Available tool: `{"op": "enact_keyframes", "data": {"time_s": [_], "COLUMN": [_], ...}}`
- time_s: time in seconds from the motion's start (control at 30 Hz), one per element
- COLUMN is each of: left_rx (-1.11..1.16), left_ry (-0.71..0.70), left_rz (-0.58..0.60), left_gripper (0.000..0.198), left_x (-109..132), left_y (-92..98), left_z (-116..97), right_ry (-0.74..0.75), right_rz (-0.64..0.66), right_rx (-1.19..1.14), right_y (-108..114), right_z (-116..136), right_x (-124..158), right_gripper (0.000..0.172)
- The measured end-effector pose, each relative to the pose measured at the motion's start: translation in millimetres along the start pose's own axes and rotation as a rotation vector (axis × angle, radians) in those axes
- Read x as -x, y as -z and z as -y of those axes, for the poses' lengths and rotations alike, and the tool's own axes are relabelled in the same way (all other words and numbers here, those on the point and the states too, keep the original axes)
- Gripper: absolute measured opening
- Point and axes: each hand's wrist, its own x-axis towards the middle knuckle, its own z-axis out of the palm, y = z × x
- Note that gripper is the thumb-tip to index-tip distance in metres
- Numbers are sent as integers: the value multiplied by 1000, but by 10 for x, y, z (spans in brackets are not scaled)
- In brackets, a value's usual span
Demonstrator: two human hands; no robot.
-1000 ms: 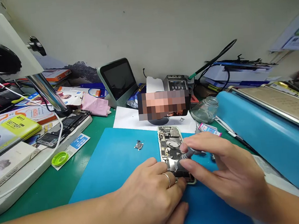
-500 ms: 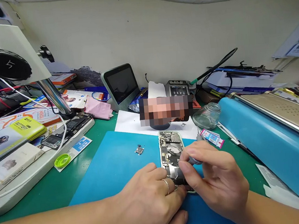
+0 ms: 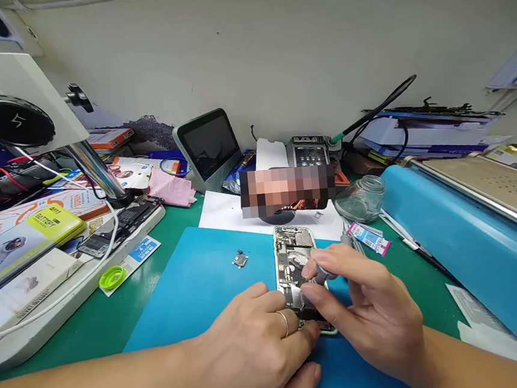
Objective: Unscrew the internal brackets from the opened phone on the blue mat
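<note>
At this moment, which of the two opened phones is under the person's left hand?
The pale-framed phone on the blue mat: the left hand rests on its near end. The other opened phone lies on the white base, untouched.

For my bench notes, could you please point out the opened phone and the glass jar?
Opened phone (image 3: 293,268), head view: exposed internals, above the fingers.
Glass jar (image 3: 359,202), head view: its clear side wall.
</note>
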Motion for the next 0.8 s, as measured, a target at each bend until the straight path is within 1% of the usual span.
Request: {"op": "enact_keyframes", "data": {"time_s": [0.17,0.27,0.47,0.67,0.8], "left_rx": [36,41,24,13,9], "left_ry": [29,35,8,5,6], "left_rz": [68,87,75,50,48], "left_gripper": [16,15,17,17,17], "left_x": [-5,-4,25,33,31], "left_y": [39,59,62,46,44], "left_z": [-5,-5,-2,6,-2], "right_ry": [-12,8,14,58,52], "right_rz": [22,20,20,44,44], "right_rx": [-31,-43,-51,-24,-72], "right_y": [-20,-28,-31,-40,-47], "right_z": [-7,-2,31,68,65], "right_x": [-14,-22,-27,-15,-13], "right_gripper": [62,63,68,74,72]}}
